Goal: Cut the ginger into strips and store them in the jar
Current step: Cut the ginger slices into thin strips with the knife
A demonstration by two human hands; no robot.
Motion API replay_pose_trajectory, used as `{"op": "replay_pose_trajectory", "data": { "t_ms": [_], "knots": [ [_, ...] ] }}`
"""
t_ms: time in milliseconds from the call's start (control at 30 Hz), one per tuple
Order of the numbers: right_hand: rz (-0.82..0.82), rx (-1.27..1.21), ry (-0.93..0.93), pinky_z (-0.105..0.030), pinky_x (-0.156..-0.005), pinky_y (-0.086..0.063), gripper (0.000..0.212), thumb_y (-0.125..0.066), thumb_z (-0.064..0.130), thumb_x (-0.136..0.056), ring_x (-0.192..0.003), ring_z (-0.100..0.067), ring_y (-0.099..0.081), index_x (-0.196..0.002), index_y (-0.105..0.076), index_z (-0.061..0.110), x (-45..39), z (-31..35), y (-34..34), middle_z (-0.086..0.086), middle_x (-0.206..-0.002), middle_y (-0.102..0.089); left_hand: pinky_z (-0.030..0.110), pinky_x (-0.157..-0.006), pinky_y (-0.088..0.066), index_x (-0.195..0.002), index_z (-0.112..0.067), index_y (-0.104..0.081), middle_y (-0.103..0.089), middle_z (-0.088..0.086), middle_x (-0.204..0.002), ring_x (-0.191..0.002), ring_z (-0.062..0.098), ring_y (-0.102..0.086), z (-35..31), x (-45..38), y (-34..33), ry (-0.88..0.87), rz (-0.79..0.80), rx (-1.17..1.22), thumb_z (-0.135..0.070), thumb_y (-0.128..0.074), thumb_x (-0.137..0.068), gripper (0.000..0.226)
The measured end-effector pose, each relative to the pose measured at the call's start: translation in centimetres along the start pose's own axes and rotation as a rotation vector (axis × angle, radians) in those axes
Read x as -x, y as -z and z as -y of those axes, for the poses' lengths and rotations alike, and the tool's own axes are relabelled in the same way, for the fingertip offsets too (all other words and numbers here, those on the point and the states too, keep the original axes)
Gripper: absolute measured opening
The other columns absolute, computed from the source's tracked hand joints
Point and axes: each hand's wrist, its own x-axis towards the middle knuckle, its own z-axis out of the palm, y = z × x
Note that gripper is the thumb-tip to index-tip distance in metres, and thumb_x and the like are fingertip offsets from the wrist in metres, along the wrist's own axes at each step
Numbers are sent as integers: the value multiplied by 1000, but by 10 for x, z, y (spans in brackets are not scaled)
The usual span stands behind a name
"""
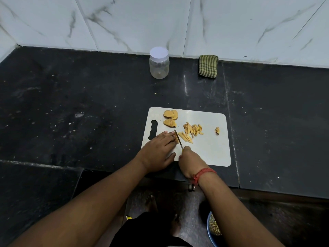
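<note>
A pale cutting board (210, 150) lies on the black counter. Ginger slices (170, 118) sit at its far left, and a heap of cut ginger strips (191, 131) lies in the middle, with a small scrap (217, 130) to the right. My left hand (159, 150) presses flat on a ginger piece (177, 139), mostly hidden under the fingertips. My right hand (189, 163) grips a small knife (178, 139), its blade set against that piece beside my left fingertips. A clear jar (159, 65) with a white lid on stands at the back by the wall.
A folded green striped cloth (208, 66) leans against the marble wall right of the jar. The counter's front edge runs just below the board. Down on the floor at the right is a blue bowl (212, 229) holding scraps.
</note>
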Motion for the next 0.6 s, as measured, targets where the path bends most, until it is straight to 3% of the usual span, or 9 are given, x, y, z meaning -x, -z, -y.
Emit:
{"op": "replay_pose_trajectory", "data": {
  "t_ms": [300, 433, 600],
  "knots": [
    [14, -21, -10, -28, -67, -35, 21, -39, 3, -97, -98, -33, -61, -117, -40, -3, 9, -7, -3, -21, -107, -63, 40, -122, -32, -134, -3, -62, -58, 15, -141, -139, 26, -48, -1, -1, -2, 2, -2, -19, -35, -57, -96, 50],
    [48, -24, 10, -29, -66, -35, 6, -40, 4, -96, -81, -27, -54, -102, -39, 5, 23, -16, -10, -17, -95, -59, 39, -122, -30, -134, -3, -62, -58, 14, -141, -138, 26, -48, -1, -1, -1, 1, 0, -29, -35, -54, -96, 50],
    [39, -53, 1, -29, -61, -35, 7, -38, 4, -94, -81, -27, -52, -97, -35, 10, 31, -26, -12, -13, -93, -55, 36, -124, -26, -132, -4, -63, -59, 13, -139, -139, 25, -46, -2, 1, -2, 7, -9, -32, -34, -57, -95, 49]
  ]
}}
